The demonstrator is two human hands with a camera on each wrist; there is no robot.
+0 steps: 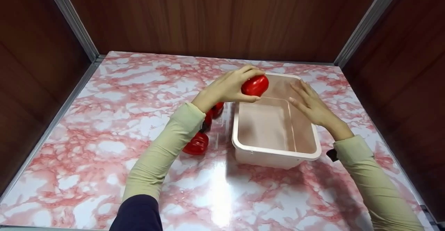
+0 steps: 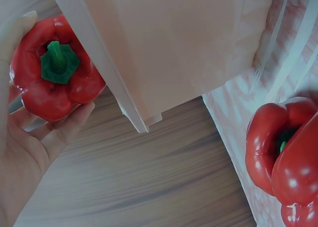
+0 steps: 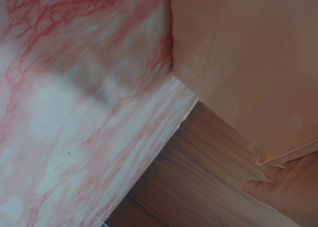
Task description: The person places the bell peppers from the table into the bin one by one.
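Note:
My left hand (image 1: 234, 85) grips a red bell pepper (image 1: 256, 85) above the left rim of a pale pink plastic bin (image 1: 277, 152). In the left wrist view the pepper's green stem (image 2: 58, 62) faces the camera, with thumb and fingers around its sides. My right hand (image 1: 312, 105) is over the bin's right side, its fingers extended and holding nothing. In the right wrist view part of this hand (image 3: 293, 189) shows beside the bin's rim. The bin's visible floor (image 1: 264, 126) is bare. More red bell peppers (image 1: 196, 144) lie left of the bin, partly hidden by my left arm.
A pink-and-white marbled tabletop (image 1: 104, 147) lies under everything. Dark wood panels (image 1: 208, 19) with metal corner posts (image 1: 71, 19) enclose the back and sides. Loose peppers (image 2: 298, 157) stand close to the bin's left wall.

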